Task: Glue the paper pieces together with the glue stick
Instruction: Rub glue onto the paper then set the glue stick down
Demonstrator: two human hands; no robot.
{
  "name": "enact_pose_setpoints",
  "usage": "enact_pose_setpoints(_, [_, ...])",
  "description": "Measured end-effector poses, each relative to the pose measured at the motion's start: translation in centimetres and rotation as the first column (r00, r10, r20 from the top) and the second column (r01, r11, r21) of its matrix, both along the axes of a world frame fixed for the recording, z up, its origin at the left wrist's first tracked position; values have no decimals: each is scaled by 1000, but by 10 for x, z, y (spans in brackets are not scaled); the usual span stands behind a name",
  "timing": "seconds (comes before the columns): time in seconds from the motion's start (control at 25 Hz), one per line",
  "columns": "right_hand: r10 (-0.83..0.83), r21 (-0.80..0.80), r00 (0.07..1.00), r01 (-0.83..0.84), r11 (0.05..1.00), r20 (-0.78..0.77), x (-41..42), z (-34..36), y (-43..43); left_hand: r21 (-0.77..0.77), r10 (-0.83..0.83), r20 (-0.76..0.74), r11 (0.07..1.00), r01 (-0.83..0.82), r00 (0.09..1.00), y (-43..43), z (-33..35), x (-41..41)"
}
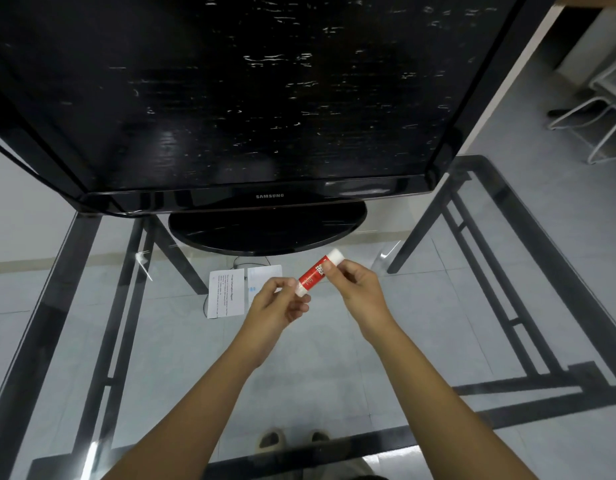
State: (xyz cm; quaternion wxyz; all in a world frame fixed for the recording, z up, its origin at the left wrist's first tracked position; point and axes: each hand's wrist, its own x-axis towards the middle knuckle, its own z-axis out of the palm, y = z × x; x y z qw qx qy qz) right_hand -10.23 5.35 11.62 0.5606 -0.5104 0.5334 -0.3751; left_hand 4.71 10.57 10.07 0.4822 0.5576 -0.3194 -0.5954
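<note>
Both hands pinch the glue stick (316,272) above the glass table (438,306), left hand (277,306) at its base, right hand (356,284) near the cap, likely uncapping before spreading glue on the papers (237,289) beyond

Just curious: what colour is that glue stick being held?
The glue stick is red with white ends, seen in the head view.

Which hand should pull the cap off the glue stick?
Probably right. The right hand pinches the glue stick just below the white upper end, likely the cap, while the left hand holds the lower end.
</note>
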Motion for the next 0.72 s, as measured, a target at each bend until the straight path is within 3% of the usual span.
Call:
enact_pose_setpoints(0.16, [49,29,997,-51,998,58,2,4,8,56,18,-207,998,-6,978,3,6,3])
enact_pose_setpoints(0.36, [42,38,994,-46,998,106,8,3,12,84,43,-278,996,-20,960,6,11,2])
enact_pose_setpoints(0.6, [26,19,998,-27,999,52,10,4,15,-33,63,-251,997,-73,966,11,11,0])
enact_pose_setpoints(0.72, [26,30,998,-28,999,60,11,2,18,-65,75,-96,995,-81,993,12,7,-1])
